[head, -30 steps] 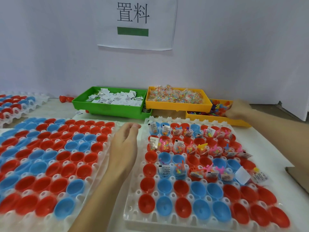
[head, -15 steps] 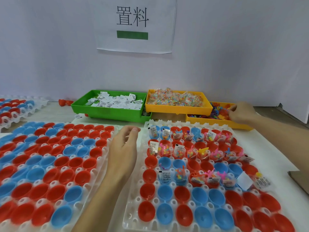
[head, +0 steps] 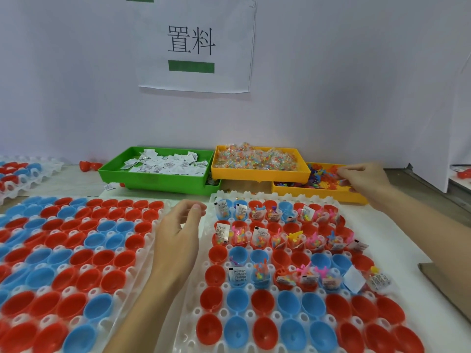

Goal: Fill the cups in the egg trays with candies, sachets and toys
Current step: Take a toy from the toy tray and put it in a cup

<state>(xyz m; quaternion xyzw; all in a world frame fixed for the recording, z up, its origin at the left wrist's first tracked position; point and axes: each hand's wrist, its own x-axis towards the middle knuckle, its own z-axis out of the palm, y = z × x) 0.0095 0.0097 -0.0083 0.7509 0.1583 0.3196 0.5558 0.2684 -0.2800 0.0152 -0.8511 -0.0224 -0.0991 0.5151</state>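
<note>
Two white egg trays hold red and blue cups. The right tray [head: 193, 314] has candies, sachets and toys in its far rows; the near cups are empty. Every cup in the left tray [head: 142, 253] is empty. At the back stand a green bin [head: 153, 183] of white sachets [head: 165, 164], a yellow bin [head: 260, 175] of candy packets [head: 254, 159] and a lower yellow bin [head: 318, 194] of colourful toys [head: 323, 179]. My right hand [head: 362, 178] reaches into the toy bin and pinches at the toys. My left hand [head: 178, 233] hovers between the trays, loosely curled and holding nothing.
A third tray [head: 30, 182] of cups sits at the far left. Loose red cup halves [head: 89, 165] lie left of the green bin. A brown cardboard piece [head: 448, 284] lies at the right edge. A paper sign [head: 193, 47] hangs on the white wall behind.
The view has tilted upward. My right hand stays in the toy bin, its fingers drawn together over the toys. My left hand has barely moved.
</note>
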